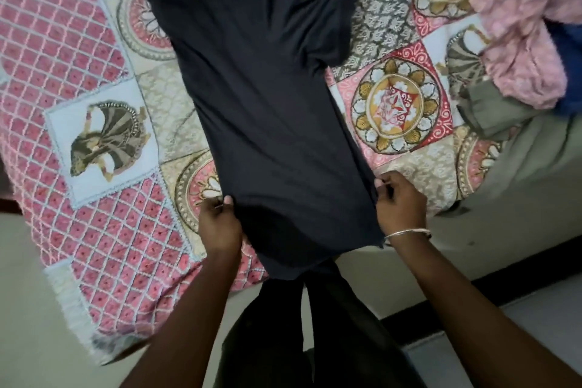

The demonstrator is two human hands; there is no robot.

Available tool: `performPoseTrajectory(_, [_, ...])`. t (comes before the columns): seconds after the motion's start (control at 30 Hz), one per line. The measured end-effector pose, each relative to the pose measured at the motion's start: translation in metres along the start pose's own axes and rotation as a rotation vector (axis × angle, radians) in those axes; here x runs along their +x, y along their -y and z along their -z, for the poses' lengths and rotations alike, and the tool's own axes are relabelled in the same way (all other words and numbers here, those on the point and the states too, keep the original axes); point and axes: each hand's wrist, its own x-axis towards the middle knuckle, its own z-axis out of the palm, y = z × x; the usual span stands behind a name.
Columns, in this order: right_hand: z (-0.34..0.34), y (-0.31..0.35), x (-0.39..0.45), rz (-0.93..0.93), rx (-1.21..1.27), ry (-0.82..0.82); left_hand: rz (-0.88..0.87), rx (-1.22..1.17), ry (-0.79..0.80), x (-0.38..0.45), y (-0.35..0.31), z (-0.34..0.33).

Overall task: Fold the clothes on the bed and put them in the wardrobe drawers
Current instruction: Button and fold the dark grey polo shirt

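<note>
The black T-shirt (pixel 264 110) lies spread flat on the bed (pixel 104 211), on top of the patterned bedspread, w/ its long axis running straight away from the person: collar end at the far side, hem end near, the hem hanging a bit over the bed edge toward the person's legs. Both grips sit at the near end, one per side seam, so the whole shirt lies ahead of them and any fold has to travel away from the body or across it. The left hand (pixel 219 220) pinches the left edge just above the hem, thumb and forefinger closed on the cloth; the right hand (pixel 400 201), w/ a thin bangle (pixel 406 234) at the wrist, pinches the right edge about level w/ it, fingers curled round the fabric. Neither hand is nearer than the other, they're roughly symmetric abt the shirt's midline, forearms reaching in from below and angled slightly inward. One sleeve (pixel 337 25) sticks out to the right; the left one is prob. tucked under, hard to tell against the dark cloth. A heap of unfolded clothes (pixel 519 41), pink, blue and olive, waits at far right on the bed. No wardrobe or drawers in view.
</note>
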Motion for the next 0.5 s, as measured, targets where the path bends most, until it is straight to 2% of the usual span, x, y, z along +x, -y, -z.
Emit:
performPoseTrajectory(0.1, [-0.001,0.02,-0.001,0.038,-0.034,0.048,-0.024,-0.011,0.096,0.004,-0.003,0.005])
performPoseTrajectory(0.23, [-0.011,0.058,0.025,0.028,0.025,-0.052,0.013,-0.167,0.103,0.006,-0.02,0.002])
performPoseTrajectory(0.37, [-0.027,0.075,0.066,-0.013,-0.009,0.076,0.096,-0.114,0.087,0.032,-0.032,-0.006])
performPoseTrajectory(0.5, [-0.024,0.058,0.079,-0.136,0.372,0.114,0.231,-0.255,0.119,0.039,-0.028,-0.005])
